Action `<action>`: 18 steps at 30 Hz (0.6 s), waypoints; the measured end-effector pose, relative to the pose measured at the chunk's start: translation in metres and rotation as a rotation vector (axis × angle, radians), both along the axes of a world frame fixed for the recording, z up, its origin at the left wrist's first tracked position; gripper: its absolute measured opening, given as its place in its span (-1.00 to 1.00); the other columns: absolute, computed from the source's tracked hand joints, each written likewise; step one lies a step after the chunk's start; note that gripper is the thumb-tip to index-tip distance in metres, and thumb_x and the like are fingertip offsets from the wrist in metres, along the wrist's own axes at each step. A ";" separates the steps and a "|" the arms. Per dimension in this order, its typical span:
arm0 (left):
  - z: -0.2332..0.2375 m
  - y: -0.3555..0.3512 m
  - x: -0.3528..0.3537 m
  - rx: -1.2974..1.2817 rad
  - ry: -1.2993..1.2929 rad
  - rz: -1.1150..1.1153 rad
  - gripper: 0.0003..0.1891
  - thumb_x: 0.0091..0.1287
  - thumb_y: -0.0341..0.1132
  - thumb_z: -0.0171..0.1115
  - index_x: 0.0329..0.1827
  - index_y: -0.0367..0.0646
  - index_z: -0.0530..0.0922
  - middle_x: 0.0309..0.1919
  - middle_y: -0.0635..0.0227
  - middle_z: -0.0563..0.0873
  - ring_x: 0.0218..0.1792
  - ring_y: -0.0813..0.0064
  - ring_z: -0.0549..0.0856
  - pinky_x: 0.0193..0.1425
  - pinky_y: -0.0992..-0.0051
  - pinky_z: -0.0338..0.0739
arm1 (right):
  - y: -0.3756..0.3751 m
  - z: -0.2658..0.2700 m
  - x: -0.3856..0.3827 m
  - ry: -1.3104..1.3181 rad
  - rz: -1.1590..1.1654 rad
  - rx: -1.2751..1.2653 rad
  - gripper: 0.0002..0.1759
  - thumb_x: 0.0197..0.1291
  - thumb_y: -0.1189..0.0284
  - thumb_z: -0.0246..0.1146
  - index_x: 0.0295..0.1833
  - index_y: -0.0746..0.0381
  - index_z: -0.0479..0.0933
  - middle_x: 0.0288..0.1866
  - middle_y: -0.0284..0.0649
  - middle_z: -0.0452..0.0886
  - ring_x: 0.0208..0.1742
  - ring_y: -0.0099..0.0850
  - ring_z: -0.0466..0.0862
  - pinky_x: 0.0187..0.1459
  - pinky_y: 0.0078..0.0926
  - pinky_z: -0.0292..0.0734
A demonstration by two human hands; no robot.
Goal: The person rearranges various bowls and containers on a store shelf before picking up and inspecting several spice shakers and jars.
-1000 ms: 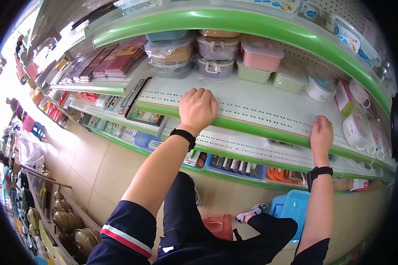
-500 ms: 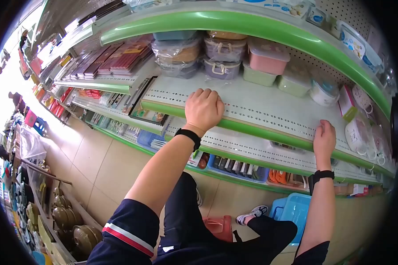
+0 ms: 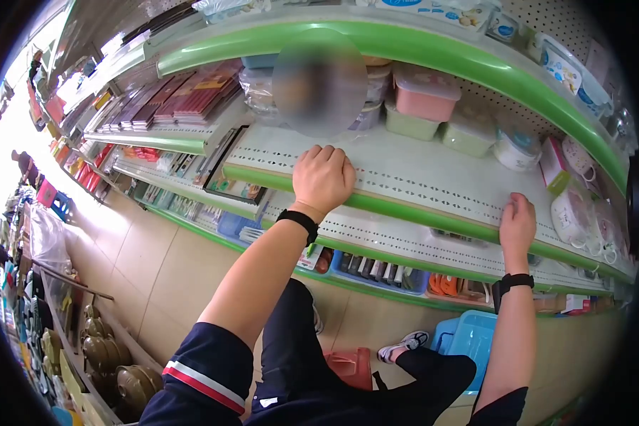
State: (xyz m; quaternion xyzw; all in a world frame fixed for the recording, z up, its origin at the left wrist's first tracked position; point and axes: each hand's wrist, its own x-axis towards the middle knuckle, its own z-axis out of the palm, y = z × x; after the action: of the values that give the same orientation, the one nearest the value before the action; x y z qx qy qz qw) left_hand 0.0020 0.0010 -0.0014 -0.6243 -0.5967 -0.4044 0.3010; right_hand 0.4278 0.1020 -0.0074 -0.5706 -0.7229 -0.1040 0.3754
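Left hand (image 3: 323, 177): resting on the front of the white shelf (image 3: 419, 177), fingers lying curled and close together; cannot tell whether the palm is gripping anything. Right hand (image 3: 518, 224): resting at the shelf's green front edge (image 3: 419, 213), between 3 and 4 o'clock from the left hand, fingers bending slightly and lying together; grip on the lip, cannot tell. Shelf is running beneath both hands. From the left hand, a pink container (image 3: 426, 96) is sitting at 2 o'clock, stacked on a green container (image 3: 408, 124). From the right hand, a round lidded container (image 3: 516, 149) is standing at 12 o'clock, a box (image 3: 552, 163) at 1.
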 end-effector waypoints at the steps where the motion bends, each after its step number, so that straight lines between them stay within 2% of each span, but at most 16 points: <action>1: -0.001 0.000 0.000 0.005 0.007 0.001 -0.87 0.25 -0.37 0.26 -0.47 -0.11 0.58 -0.47 0.31 0.66 -0.36 0.14 0.64 -0.24 0.14 0.55 | 0.000 0.000 0.000 0.002 0.001 0.001 -0.72 0.40 0.41 0.20 0.13 0.24 0.66 0.06 0.03 0.73 0.09 0.06 0.70 0.12 -0.01 0.61; 18: -0.002 0.001 0.000 0.005 0.020 0.011 -0.86 0.25 -0.35 0.27 -0.48 -0.10 0.58 -0.47 0.32 0.66 -0.37 0.16 0.63 -0.26 0.15 0.54 | -0.004 0.003 -0.004 0.021 0.012 0.002 -0.75 0.39 0.43 0.23 0.08 0.27 0.67 0.01 0.01 0.75 0.08 0.03 0.70 0.11 -0.02 0.62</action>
State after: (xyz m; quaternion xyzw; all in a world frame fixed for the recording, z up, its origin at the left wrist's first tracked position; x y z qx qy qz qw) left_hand 0.0016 0.0021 -0.0030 -0.6244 -0.5959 -0.3980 0.3108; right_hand 0.4242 0.0981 -0.0041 -0.5670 -0.7223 -0.0966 0.3840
